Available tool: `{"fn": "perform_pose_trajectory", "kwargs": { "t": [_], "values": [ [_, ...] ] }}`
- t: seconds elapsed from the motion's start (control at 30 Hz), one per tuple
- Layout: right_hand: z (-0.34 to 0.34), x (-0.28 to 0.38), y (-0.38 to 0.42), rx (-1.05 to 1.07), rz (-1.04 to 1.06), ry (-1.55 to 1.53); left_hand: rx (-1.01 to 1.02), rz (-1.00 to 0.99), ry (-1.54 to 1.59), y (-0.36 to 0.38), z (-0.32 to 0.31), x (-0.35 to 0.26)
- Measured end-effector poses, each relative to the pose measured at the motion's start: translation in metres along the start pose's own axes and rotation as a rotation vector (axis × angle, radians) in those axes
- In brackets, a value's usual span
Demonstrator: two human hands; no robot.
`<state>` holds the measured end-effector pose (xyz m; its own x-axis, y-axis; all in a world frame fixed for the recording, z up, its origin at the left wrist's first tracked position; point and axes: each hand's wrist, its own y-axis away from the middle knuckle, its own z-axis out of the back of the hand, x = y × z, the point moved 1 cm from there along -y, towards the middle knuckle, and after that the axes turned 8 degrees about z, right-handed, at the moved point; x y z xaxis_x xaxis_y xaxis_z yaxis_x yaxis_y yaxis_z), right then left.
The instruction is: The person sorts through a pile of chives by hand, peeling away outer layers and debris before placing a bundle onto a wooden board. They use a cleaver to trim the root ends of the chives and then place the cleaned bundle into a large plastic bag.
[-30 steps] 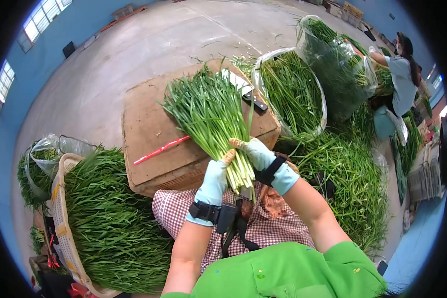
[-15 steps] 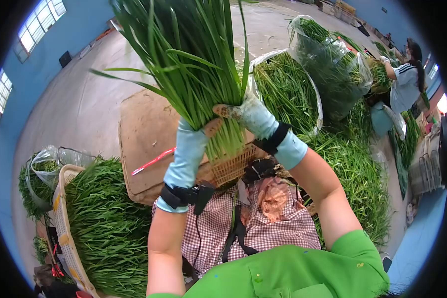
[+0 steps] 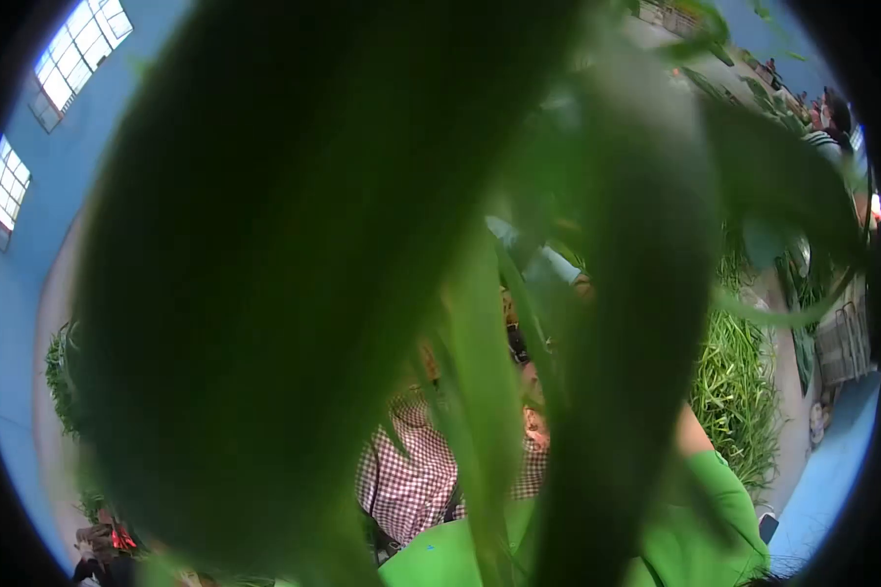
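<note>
Green leaves (image 3: pixel 274 293) are apparently being handled, steadiness called for, but the grip of either hand (image 3: pixel 502 231) cannot be told.

I'm seeing a bright green short-sleeved cloth top (image 3: pixel 734 509), tiny blue speck (image 3: pixel 431 548), brown-and-white checked fabric (image 3: pixel 411 474), partly hidden pale-blue glove (image 3: pixel 561 264)!

From here the long leaves (image 3: pixel 313 274) look smooth. The checked cloth (image 3: pixel 411 474) is woven and matt, the green shirt (image 3: pixel 739 519) plain fabric.
</note>
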<state>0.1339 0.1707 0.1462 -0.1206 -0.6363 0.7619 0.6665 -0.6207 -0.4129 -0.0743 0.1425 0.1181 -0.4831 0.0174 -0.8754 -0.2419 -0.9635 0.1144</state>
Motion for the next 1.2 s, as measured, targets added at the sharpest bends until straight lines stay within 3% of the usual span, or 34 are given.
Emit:
{"fn": "perform_pose_trajectory", "kwargs": {
  "t": [0.13,0.23,0.27,0.33,0.4,0.47,0.6,0.67,0.73,0.93,0.97,1.0,1.07,1.13,1.2],
  "values": [
    [0.006,0.013,0.01,0.022,0.006,-0.223,0.201,-0.052,0.194,0.025,-0.004,-0.055],
    [0.001,0.034,0.043,0.095,-0.035,-0.607,0.245,-0.159,0.321,0.057,-0.039,-0.063],
    [-0.003,0.049,0.064,0.044,-0.224,-0.639,0.237,-0.044,0.537,0.067,-0.057,-0.049],
    [-0.032,0.024,0.099,-0.028,-0.367,-0.909,0.167,0.095,0.49,0.084,-0.086,-0.028],
    [-0.062,-0.004,0.127,-0.125,-0.551,-1.064,0.169,0.486,0.655,0.089,-0.118,0.009],
    [-0.082,-0.027,0.144,-0.224,-0.865,-1.079,0.233,0.555,0.856,0.078,-0.149,0.076],
    [-0.098,-0.036,0.152,-0.251,-0.825,-1.039,0.175,0.535,1.063,0.089,-0.166,0.095],
    [-0.094,-0.031,0.153,-0.284,-0.829,-1.055,0.287,0.478,1.276,0.101,-0.165,0.091],
    [-0.095,-0.031,0.155,-0.324,-0.683,-1.143,0.295,0.451,1.401,0.116,-0.175,0.094],
    [-0.09,-0.02,0.169,-0.421,-0.582,-0.987,0.403,0.478,1.542,0.13,-0.202,0.101],
    [-0.088,-0.016,0.172,-0.499,-0.676,-1.054,0.394,0.5,1.562,0.127,-0.203,0.101],
    [-0.097,-0.032,0.183,-0.634,-0.571,-1.113,0.401,0.5,1.558,0.125,-0.204,0.097],
    [-0.088,-0.005,0.207,-0.709,-0.615,-1.349,0.365,0.461,1.58,0.125,-0.204,0.088],
    [-0.1,-0.004,0.231,-0.682,-0.783,-1.381,0.402,0.442,1.577,0.124,-0.205,0.09],
    [-0.108,0.005,0.246,-0.611,-0.688,-1.444,0.384,0.437,1.584,0.124,-0.205,0.084]
  ]
}}
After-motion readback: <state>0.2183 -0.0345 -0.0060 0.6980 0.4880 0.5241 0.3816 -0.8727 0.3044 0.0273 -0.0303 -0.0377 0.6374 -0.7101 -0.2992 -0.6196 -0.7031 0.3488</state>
